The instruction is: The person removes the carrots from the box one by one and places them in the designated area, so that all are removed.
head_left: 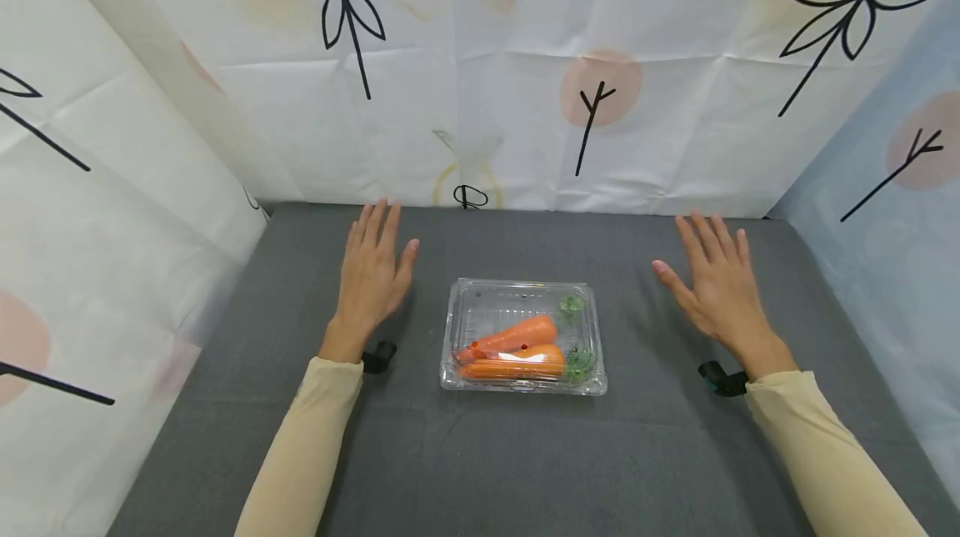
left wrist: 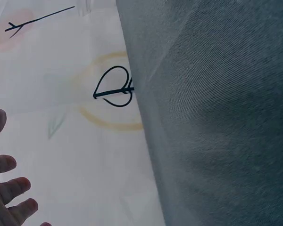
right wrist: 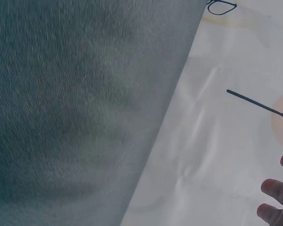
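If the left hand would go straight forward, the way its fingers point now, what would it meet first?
Probably the white patterned cloth beyond the grey table; nothing else shows between it and the left hand, though the exact depth is unclear.

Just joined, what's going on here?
A person has both hands out over a grey table, fingers spread, holding nothing. The left hand and right hand are on either side of a clear plastic box, neither touching it. The box seems closed, with orange carrots and some green bits inside.
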A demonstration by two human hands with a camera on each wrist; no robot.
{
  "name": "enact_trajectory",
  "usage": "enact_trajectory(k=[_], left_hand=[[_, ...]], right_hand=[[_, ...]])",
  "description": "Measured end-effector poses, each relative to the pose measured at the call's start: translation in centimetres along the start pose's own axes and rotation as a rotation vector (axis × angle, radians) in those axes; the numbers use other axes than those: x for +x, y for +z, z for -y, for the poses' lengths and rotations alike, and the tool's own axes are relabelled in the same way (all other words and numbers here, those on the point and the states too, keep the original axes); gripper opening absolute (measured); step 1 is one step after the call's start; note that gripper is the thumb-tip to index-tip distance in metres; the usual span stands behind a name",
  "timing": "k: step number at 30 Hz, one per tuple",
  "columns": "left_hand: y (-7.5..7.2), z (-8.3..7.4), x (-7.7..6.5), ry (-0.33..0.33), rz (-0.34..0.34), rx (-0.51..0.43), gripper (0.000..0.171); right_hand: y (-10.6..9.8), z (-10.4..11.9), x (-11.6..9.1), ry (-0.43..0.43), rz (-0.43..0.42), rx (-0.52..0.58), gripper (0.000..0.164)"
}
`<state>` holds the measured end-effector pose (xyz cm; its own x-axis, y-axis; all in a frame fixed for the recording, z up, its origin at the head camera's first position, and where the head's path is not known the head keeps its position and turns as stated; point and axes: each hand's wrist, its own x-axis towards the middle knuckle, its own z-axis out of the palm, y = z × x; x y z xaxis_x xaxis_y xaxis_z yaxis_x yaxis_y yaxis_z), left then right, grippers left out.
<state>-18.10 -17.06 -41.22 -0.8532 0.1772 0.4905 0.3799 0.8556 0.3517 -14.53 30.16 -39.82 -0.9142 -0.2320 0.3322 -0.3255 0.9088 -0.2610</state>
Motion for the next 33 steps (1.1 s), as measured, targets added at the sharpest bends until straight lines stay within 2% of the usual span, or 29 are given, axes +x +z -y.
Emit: enact_trajectory(k=[6,9,12,16,21,26,30,33], left_hand=[[0.8,-0.2,-1.3,-0.053,0.017,-0.196,0.059],[1.4,-0.2,-1.8,-0.084,0.033,-0.313,0.058],[2.3,-0.2,-2.3,-0.103,0.039,-0.472,0.055],[3.6,-0.1,-2.9,-0.142,0.064,-0.735,0.052],[4.7,-0.2,-3.5,-0.236,0.159,-1.017,0.05],[5.6,-0.1,-4.2,-0.303,0.269,-1.225,0.049],[6.0,0.1,-4.9,-0.344,0.346,-1.325,0.05],[6.3,0.2,-5.3,-0.363,0.395,-1.367,0.049]], right_hand=[[0.5,1.2,-1.2,-0.042,-0.048,0.104,0.073],[0.6,2.0,-1.9,-0.037,-0.054,0.184,0.067],[0.7,2.9,-2.6,-0.013,-0.039,0.265,0.06],[1.0,3.8,-3.5,-0.011,-0.02,0.349,0.051],[1.5,4.8,-4.8,-0.02,0.016,0.423,0.041],[2.0,5.6,-6.0,-0.036,0.048,0.513,0.035],[2.3,6.1,-6.8,-0.062,0.076,0.588,0.036],[2.6,6.3,-7.3,-0.071,0.109,0.641,0.037]])
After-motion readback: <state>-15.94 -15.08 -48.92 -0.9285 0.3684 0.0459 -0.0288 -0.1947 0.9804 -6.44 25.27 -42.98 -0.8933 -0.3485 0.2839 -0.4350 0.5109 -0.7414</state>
